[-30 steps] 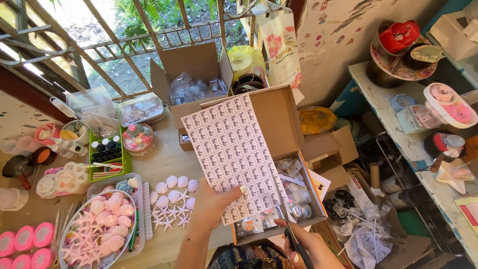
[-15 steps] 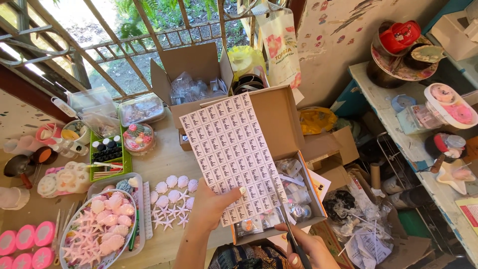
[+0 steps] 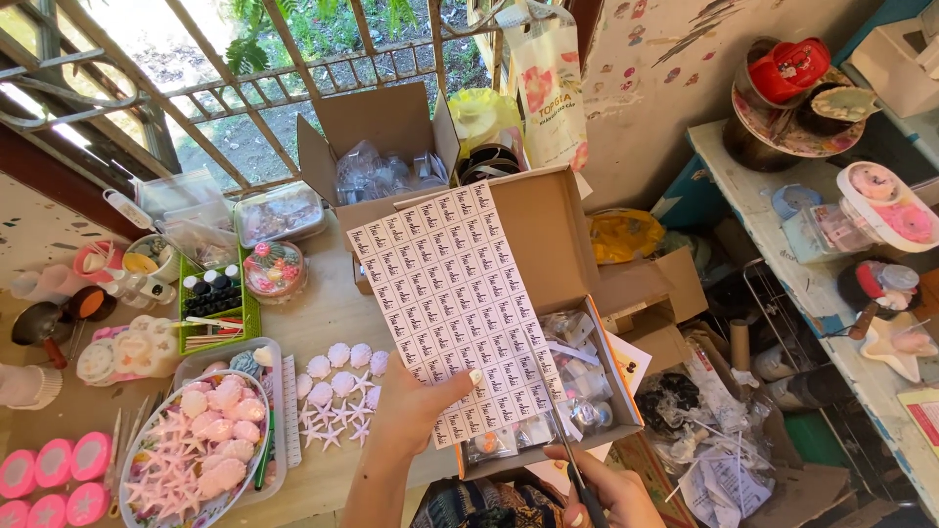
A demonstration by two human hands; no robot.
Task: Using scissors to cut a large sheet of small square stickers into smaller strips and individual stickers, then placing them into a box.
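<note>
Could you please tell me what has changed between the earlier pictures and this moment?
Very little. The left hand still grips the sticker sheet by its lower edge above the open cardboard box, at much the same tilt. The right hand still holds the scissors, blades pointing up at the sheet's lower right edge. The shells and stars on the table have not moved.

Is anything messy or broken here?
Nothing looks broken or spilled. The left hand holds the sticker sheet tilted over an open cardboard box; the right hand holds scissors. Only the floor pile of crumpled plastic bags looks messy.
</note>
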